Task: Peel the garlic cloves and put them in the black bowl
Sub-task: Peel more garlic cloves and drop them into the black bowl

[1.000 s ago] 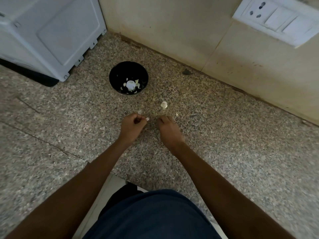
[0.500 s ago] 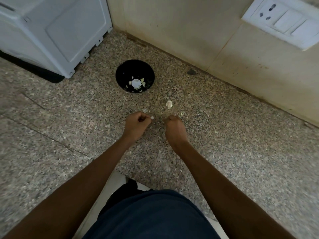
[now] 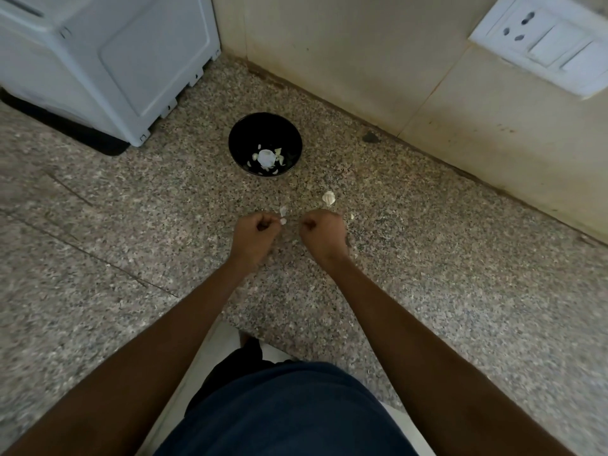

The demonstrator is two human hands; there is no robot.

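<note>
The black bowl (image 3: 265, 144) sits on the speckled stone bench (image 3: 460, 274) and holds a pale garlic piece with several small cloves or skins around it. Nearer the person, the left hand (image 3: 255, 235) is curled, pinching a small white garlic clove (image 3: 282, 221) at its fingertips. The right hand (image 3: 324, 233) is clenched just beside it; what it grips is hidden. A garlic chunk (image 3: 329, 197) lies on the bench just beyond the right hand, between it and the bowl.
</note>
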